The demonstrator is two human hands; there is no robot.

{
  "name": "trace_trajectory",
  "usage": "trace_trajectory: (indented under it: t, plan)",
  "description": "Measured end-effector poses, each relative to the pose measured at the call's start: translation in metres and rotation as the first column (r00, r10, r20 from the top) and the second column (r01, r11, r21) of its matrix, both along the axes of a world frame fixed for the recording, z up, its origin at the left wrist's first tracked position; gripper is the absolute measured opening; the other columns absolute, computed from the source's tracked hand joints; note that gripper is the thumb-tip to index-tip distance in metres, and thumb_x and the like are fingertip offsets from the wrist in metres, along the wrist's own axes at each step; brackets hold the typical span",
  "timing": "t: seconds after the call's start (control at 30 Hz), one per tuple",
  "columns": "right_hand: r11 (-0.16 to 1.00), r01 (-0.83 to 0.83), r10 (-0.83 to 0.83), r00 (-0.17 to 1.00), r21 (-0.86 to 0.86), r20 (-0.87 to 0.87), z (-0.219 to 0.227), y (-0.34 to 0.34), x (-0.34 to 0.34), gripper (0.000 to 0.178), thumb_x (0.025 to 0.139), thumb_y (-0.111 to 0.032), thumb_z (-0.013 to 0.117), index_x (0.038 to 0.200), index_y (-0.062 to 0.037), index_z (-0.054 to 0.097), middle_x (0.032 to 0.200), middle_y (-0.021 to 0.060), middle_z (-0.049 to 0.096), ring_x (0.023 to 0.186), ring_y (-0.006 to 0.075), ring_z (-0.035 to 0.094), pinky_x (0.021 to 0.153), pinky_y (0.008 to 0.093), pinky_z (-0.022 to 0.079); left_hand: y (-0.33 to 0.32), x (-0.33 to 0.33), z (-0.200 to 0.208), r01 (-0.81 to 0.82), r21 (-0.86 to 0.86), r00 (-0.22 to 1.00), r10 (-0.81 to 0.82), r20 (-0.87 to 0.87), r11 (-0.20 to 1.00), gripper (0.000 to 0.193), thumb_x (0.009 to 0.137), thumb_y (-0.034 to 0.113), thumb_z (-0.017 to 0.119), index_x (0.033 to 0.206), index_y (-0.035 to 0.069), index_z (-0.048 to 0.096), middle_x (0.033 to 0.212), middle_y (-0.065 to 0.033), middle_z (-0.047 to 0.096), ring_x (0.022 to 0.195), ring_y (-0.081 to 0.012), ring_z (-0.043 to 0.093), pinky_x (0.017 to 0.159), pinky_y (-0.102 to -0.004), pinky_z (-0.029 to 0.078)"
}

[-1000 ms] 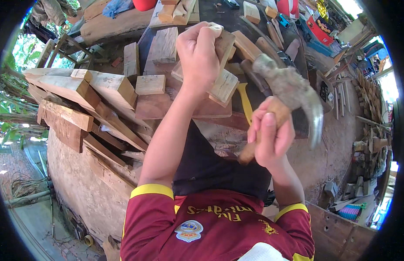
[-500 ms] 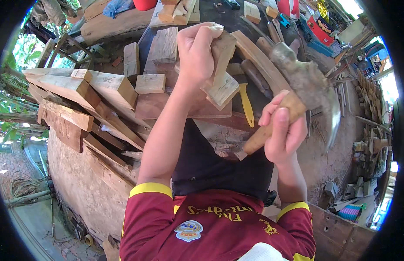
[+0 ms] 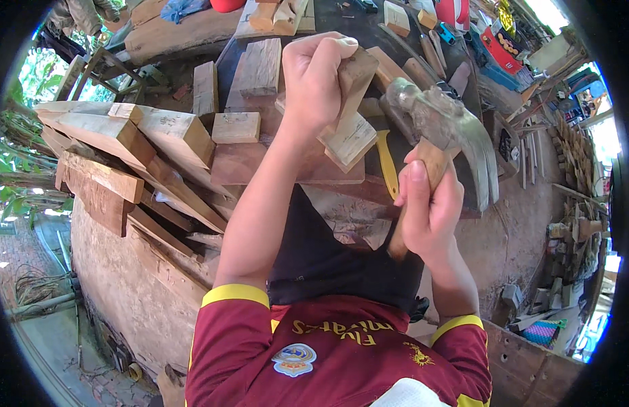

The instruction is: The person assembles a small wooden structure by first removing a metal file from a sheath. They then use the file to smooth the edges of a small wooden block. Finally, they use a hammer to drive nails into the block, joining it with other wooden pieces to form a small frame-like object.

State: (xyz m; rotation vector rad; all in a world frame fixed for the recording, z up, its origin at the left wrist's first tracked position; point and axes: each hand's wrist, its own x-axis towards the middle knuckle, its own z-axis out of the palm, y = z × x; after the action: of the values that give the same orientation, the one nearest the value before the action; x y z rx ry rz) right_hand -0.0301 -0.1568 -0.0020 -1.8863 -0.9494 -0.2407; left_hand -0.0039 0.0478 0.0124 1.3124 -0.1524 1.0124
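Observation:
My left hand (image 3: 313, 88) is closed around a wooden block (image 3: 358, 76) over the workbench. Its lower part meets a pale wood piece (image 3: 352, 140); whether the two are joined I cannot tell. In my right hand (image 3: 431, 203) is a claw hammer (image 3: 442, 114), gripped high on its wooden handle. The hammer's striking face points left, near the held block but apart from it, and its claw curves down at the right. A flat yellow handle (image 3: 388, 165) lies at the bench's front edge, between both hands.
A small wood block (image 3: 236, 127) and a thicker one (image 3: 261, 66) sit on a brown board (image 3: 241, 165) at the left. Long timber beams (image 3: 175, 136) lean beside the bench. Chisel-like tools (image 3: 433, 55) and a red box (image 3: 499, 49) are at the far right.
The hammer has swung left toward the held block, its handle turning more upright. My right hand has shifted slightly left. My left hand and its block have moved only a little right.

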Motion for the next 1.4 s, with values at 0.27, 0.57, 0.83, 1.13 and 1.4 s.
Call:
trace_trajectory:
  t: [0.27,0.57,0.83,1.13,1.4]
  plan:
    - [0.99,0.03,-0.062,0.972,-0.14,-0.226,0.021,-0.001,0.009,0.02,0.096,-0.017,0.057,0.087,0.0001,0.054,0.057,0.0139,0.055,0.052,0.0304,0.058,0.048,0.0382,0.042,0.004,0.0,-0.001,-0.03,0.013,0.999,0.03,-0.018,0.999,0.03,0.084,0.011,0.054,0.058,-0.001,0.045,0.056,0.0053,0.039,0.056,-0.0036,0.032,0.05,-0.0258,0.027]
    - [0.999,-0.038,0.037,0.996,0.014,0.082,-0.013,0.0,0.003,0.018,0.099,-0.015,0.049,0.097,0.0014,0.054,0.072,0.009,0.054,0.056,0.0112,0.052,0.05,0.0291,0.043,0.001,0.005,-0.006,-0.109,0.034,0.993,0.107,0.055,0.993,0.026,0.084,0.013,0.052,0.073,-0.007,0.063,0.064,0.0008,0.056,0.061,-0.0059,0.046,0.057,-0.0235,0.037]
    - [0.998,0.062,-0.064,0.924,-0.015,-0.377,0.001,-0.019,-0.006,0.023,0.097,-0.02,0.057,0.092,0.0025,0.055,0.066,0.0108,0.058,0.049,0.0221,0.057,0.046,0.038,0.041,0.008,-0.001,-0.005,-0.068,0.016,0.998,0.068,-0.012,0.998,0.026,0.085,0.013,0.052,0.075,-0.009,0.065,0.067,-0.0014,0.06,0.065,-0.0067,0.048,0.058,-0.0237,0.039]
    - [0.973,0.124,0.122,0.432,0.193,-0.893,-0.041,-0.068,-0.057,0.024,0.098,-0.025,0.055,0.098,-0.0011,0.053,0.068,0.0021,0.05,0.049,0.0085,0.048,0.041,0.0224,0.041,0.047,0.018,-0.043,-0.064,0.264,0.988,0.098,-0.117,0.962,0.037,0.09,0.027,0.041,0.079,-0.003,0.058,0.075,-0.0152,0.059,0.074,-0.023,0.059,0.072,-0.0318,0.047]
    - [0.896,0.217,0.302,0.343,0.388,-0.889,-0.073,-0.115,-0.087,0.04,0.08,-0.007,0.073,0.11,-0.0039,0.046,0.074,0.0053,0.054,0.053,0.0134,0.055,0.045,0.027,0.046,0.048,0.001,-0.01,0.554,-0.132,0.808,-0.569,-0.154,0.822,0.033,0.088,0.024,0.05,0.086,-0.006,0.065,0.079,-0.0132,0.066,0.072,-0.0203,0.062,0.074,-0.031,0.05]
